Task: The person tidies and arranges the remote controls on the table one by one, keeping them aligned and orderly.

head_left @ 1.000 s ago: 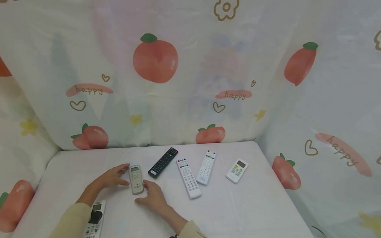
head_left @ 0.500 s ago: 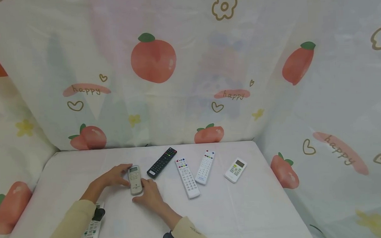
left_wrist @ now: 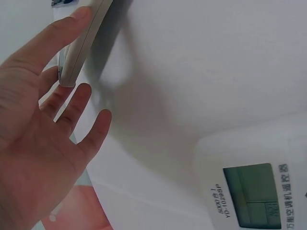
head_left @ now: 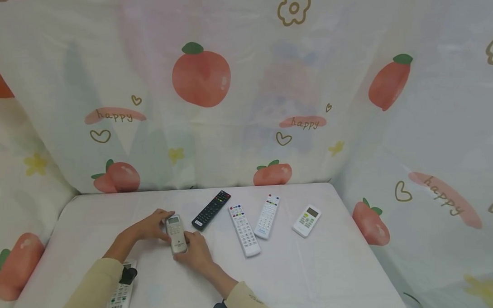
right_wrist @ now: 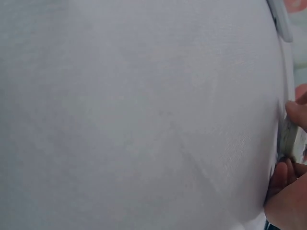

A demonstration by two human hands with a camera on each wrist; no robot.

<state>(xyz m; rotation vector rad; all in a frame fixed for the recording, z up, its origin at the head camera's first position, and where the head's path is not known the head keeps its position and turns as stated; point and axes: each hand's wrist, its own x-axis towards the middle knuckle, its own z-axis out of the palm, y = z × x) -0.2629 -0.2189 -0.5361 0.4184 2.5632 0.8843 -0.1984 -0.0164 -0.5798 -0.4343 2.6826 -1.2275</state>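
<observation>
A grey air-conditioner remote control [head_left: 176, 233] is between both hands, left of the table's middle, its screen end facing away from me. My left hand [head_left: 151, 226] holds its upper end, with thumb and index finger at its edges. In the left wrist view the thumb of that hand [left_wrist: 41, 124] presses the side of the remote [left_wrist: 82, 52], the other fingers spread loosely. At the lower right my right hand [head_left: 199, 254] grips the near end between thumb and fingers. The right wrist view catches only part of this remote [right_wrist: 289, 139] at its edge.
A white air-conditioner remote [head_left: 120, 296] lies under the left forearm, partly hidden. To the right lie a black remote [head_left: 211, 210], two white remotes [head_left: 244, 231] [head_left: 267, 216] and a small white one with a screen [head_left: 307, 221]. Patterned cloth walls [head_left: 229, 141] surround the white table [head_left: 316, 278].
Both hands have closed in on the grey remote, the right thumb coming to its near end. The remote has shifted and tilted slightly. The other remotes stay put.
</observation>
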